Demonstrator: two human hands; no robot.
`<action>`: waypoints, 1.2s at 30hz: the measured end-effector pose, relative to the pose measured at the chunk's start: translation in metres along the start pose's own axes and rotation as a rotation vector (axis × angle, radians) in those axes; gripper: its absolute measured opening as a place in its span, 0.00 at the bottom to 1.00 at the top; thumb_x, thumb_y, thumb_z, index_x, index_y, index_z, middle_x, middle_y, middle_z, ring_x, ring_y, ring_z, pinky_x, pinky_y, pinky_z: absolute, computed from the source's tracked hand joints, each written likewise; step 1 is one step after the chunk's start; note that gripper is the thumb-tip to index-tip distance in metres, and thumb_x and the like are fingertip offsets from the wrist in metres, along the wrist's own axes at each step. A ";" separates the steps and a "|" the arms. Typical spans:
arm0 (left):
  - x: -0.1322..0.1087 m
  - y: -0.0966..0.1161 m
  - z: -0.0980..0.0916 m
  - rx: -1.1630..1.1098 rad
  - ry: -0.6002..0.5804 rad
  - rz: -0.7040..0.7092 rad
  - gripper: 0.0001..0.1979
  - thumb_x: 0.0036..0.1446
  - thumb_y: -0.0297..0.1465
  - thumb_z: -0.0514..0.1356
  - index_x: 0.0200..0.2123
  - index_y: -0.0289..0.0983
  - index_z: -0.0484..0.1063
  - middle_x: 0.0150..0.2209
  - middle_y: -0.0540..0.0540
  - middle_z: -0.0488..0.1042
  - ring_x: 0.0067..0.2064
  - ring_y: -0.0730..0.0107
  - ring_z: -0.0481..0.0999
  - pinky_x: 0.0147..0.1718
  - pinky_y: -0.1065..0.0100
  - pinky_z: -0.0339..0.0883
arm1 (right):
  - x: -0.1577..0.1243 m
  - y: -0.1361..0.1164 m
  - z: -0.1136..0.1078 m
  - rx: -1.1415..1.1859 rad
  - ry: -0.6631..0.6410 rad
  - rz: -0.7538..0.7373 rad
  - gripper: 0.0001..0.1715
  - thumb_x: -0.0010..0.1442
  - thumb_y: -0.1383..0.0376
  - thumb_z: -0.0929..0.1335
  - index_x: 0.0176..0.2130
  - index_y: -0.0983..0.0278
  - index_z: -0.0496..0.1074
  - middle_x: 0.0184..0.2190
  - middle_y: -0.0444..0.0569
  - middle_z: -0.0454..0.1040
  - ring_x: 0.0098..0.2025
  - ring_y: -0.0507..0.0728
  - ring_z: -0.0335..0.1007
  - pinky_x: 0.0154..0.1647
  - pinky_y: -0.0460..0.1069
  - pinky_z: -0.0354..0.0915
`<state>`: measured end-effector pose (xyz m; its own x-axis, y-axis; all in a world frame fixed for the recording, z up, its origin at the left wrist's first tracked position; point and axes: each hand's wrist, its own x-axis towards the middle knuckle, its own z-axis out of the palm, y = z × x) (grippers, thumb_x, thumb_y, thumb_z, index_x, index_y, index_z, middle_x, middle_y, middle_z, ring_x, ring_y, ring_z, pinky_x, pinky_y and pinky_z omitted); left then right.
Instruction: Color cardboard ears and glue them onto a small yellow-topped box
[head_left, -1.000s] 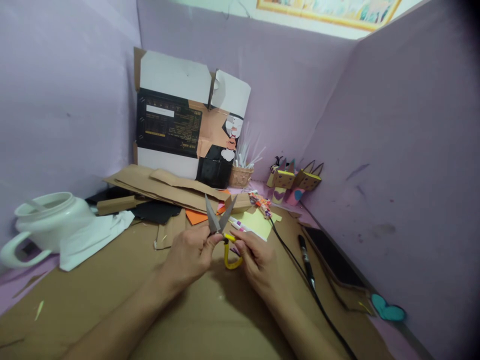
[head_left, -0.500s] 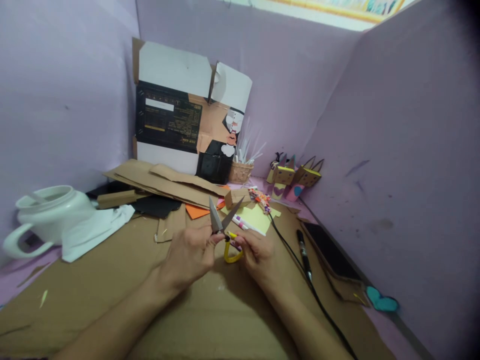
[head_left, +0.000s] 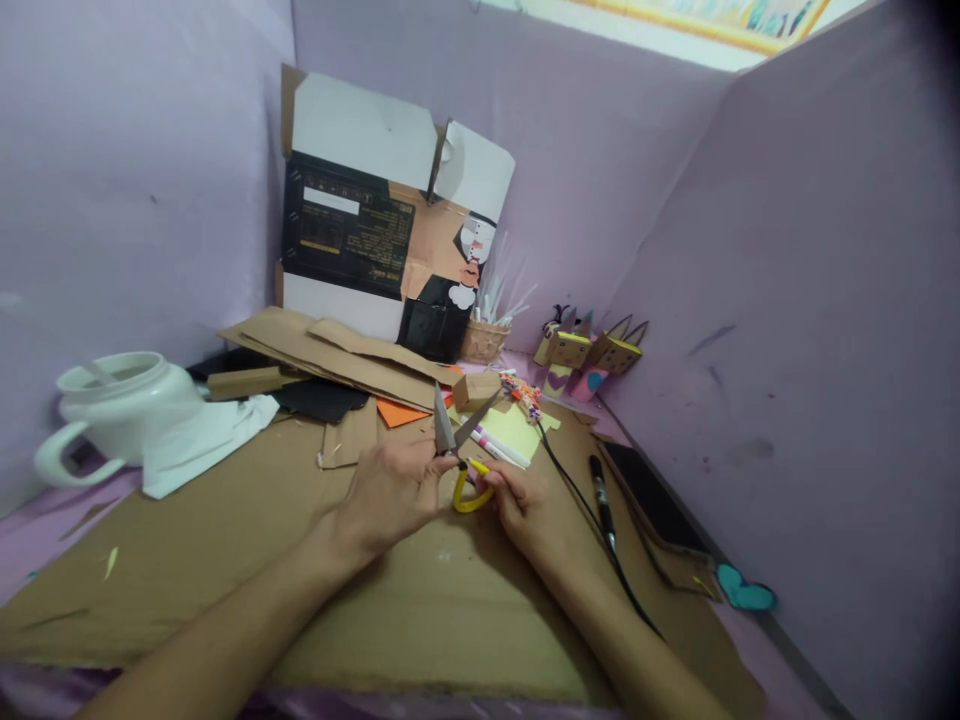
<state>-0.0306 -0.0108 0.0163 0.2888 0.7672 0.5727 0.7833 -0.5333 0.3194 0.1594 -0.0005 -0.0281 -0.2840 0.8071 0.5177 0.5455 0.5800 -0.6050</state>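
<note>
A pair of scissors (head_left: pixel 471 504) with yellow handles is raised above the cardboard-covered table, its two blades spread apart and pointing away from me. My left hand (head_left: pixel 391 490) is closed around the scissors near the pivot, where blades and handles meet. On the other side, the fingers of my right hand (head_left: pixel 525 500) pinch at the yellow handle part. The fingers partly hide the handles, so their exact grip is hard to make out. Just beyond the blades sit a small cardboard block (head_left: pixel 475 391) and white-and-purple markers (head_left: pixel 501 446) on pale yellow paper (head_left: pixel 529 432).
To the left stands a white ceramic pot (head_left: pixel 135 400) beside a white cloth or paper (head_left: pixel 206 445). Behind lie cardboard sheets (head_left: pixel 337 358) before an unfolded box (head_left: pixel 352 220). Rightward are a black cable (head_left: pixel 570 480), a pen (head_left: pixel 601 495), a dark flat device (head_left: pixel 660 500) and cardboard figures (head_left: pixel 570 355).
The camera view has shifted slightly, bringing the table's front edge into sight. Both hands keep their hold on the scissors, and the blades stay spread.
</note>
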 end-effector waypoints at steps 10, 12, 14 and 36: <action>0.001 -0.001 0.000 0.013 -0.006 0.001 0.14 0.57 0.33 0.50 0.23 0.36 0.68 0.21 0.47 0.71 0.23 0.71 0.67 0.22 0.71 0.50 | -0.005 0.002 -0.003 0.006 -0.051 0.021 0.20 0.64 0.59 0.56 0.28 0.62 0.70 0.24 0.47 0.72 0.25 0.54 0.66 0.28 0.46 0.61; 0.002 -0.001 -0.001 0.007 -0.011 -0.008 0.13 0.57 0.33 0.51 0.23 0.36 0.68 0.22 0.47 0.72 0.24 0.71 0.67 0.23 0.71 0.50 | -0.005 0.003 -0.003 0.016 -0.056 0.022 0.20 0.64 0.60 0.57 0.28 0.62 0.70 0.25 0.47 0.73 0.26 0.54 0.67 0.29 0.46 0.61; 0.002 -0.002 0.000 0.004 -0.020 -0.012 0.13 0.57 0.33 0.51 0.24 0.36 0.69 0.23 0.47 0.72 0.24 0.71 0.67 0.23 0.71 0.50 | -0.006 0.004 -0.002 0.021 -0.059 0.021 0.19 0.64 0.60 0.57 0.29 0.62 0.70 0.26 0.47 0.74 0.28 0.54 0.68 0.31 0.47 0.62; 0.017 0.002 -0.003 -0.640 -0.211 -0.395 0.14 0.50 0.35 0.54 0.16 0.38 0.60 0.12 0.55 0.60 0.15 0.76 0.59 0.16 0.74 0.51 | 0.022 -0.026 0.016 0.556 -0.077 0.411 0.27 0.55 0.45 0.61 0.20 0.64 0.64 0.14 0.38 0.51 0.16 0.47 0.46 0.16 0.44 0.47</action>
<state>-0.0257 0.0004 0.0287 0.2037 0.9604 0.1903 0.3983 -0.2588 0.8800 0.1267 0.0041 -0.0108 -0.2075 0.9669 0.1486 0.1418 0.1800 -0.9734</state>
